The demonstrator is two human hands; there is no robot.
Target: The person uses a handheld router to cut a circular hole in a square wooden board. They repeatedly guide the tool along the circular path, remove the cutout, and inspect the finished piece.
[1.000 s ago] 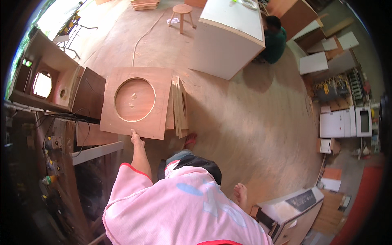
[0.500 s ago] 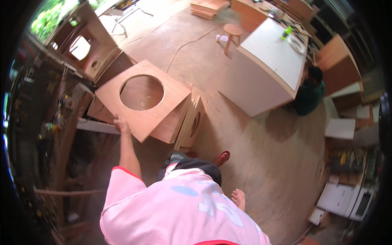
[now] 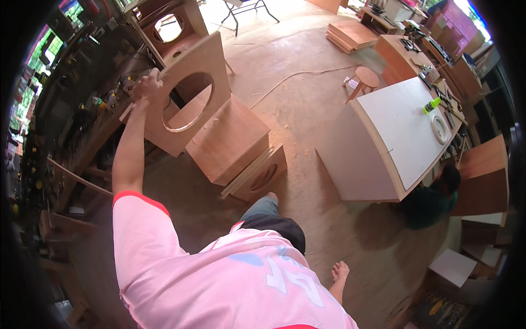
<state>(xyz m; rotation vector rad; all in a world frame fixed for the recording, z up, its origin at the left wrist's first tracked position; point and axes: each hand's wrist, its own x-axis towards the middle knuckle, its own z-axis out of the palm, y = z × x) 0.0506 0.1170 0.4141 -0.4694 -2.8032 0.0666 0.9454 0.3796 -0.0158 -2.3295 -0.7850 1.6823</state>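
My left hand point(image 3: 147, 88) is closed on the edge of a square plywood panel point(image 3: 217, 64) with a large round cutout. The panel stands steeply tilted at the far side of a closed plywood box point(image 3: 238, 136), and whether it touches the box I cannot tell. Against the box's near right side lean a few boards, the outer one a panel with a round hole point(image 3: 276, 159). My right hand point(image 3: 340, 271) hangs low at my right side over the floor, fingers loosely apart and holding nothing.
A tall wooden cabinet with round openings point(image 3: 190, 41) stands beyond the panel. To the left runs a cluttered workbench point(image 3: 104, 118). On the right is a large white-topped box point(image 3: 400, 126), with a crouching person point(image 3: 430, 205) behind it. A round stool point(image 3: 367, 77) and stacked boards point(image 3: 353, 35) stand farther off.
My left hand has moved up and forward with the plywood panel, which has gone from lying slanted over the box to standing steeply. The whole view has shifted as well.
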